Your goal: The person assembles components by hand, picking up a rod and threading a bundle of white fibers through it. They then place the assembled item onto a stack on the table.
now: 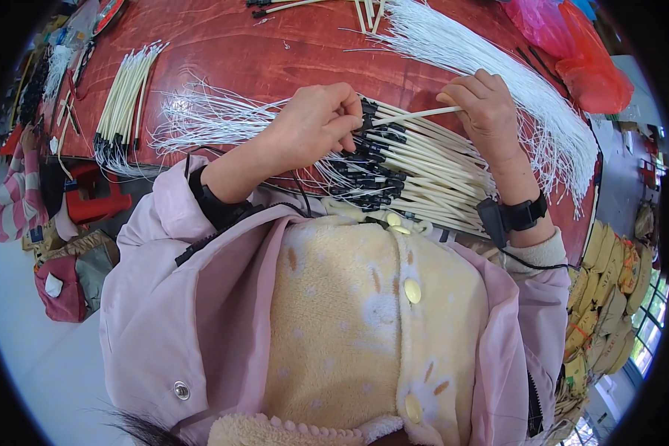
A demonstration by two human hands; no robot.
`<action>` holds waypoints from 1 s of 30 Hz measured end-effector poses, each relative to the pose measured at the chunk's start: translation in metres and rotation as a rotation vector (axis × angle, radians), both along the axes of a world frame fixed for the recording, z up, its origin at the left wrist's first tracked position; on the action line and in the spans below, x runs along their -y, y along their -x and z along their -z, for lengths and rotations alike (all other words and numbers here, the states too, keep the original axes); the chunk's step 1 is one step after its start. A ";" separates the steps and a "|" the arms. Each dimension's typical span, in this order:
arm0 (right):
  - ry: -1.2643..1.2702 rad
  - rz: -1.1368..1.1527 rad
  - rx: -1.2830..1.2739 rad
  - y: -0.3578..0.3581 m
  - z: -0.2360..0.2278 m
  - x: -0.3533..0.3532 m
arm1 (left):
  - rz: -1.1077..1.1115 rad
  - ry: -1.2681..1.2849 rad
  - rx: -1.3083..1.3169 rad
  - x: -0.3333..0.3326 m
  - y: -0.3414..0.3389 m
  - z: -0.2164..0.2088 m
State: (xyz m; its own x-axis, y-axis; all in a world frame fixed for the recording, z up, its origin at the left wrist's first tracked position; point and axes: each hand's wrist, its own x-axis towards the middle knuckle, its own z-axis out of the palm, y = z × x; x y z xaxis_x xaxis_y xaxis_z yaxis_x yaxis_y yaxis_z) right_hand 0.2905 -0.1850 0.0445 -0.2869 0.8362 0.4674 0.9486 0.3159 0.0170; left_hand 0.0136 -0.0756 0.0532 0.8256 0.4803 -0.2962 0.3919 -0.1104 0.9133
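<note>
Between my hands a thin cream rod (416, 116) with a black end is stretched almost level. My right hand (485, 111) pinches its plain end between thumb and fingers. At the black end, my left hand (316, 125) has its fingers closed; its exact grip is partly hidden. Just below lies a pile of similar cream rods (442, 186), black ends toward the left, close to my body. Thin white wires (212, 119) spread out leftward from behind my left wrist.
A long bundle of white wires (472, 52) crosses the red table (260, 52) at the far right. Another group of cream rods (130, 93) lies at the left. Red plastic bags (591, 74) sit at the far right edge. Stacked tan sacks (606, 282) stand beyond the table.
</note>
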 end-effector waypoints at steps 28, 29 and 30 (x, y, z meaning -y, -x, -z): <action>0.014 -0.041 -0.061 0.011 -0.010 0.003 | -0.174 0.050 0.214 0.009 0.007 -0.004; 0.035 -0.042 -0.043 0.009 -0.009 0.004 | -0.173 0.050 0.215 0.008 0.007 -0.003; 0.056 -0.044 -0.025 0.009 -0.010 0.005 | -0.155 -0.015 0.201 0.008 0.008 -0.002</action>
State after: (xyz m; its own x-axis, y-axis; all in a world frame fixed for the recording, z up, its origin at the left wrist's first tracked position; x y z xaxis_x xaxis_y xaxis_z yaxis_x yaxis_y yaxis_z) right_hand 0.2817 -0.1899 0.0541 -0.3126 0.8482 0.4275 0.9338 0.3568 -0.0251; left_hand 0.0061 -0.0838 0.0556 0.7834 0.6088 -0.1255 0.2159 -0.0772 0.9733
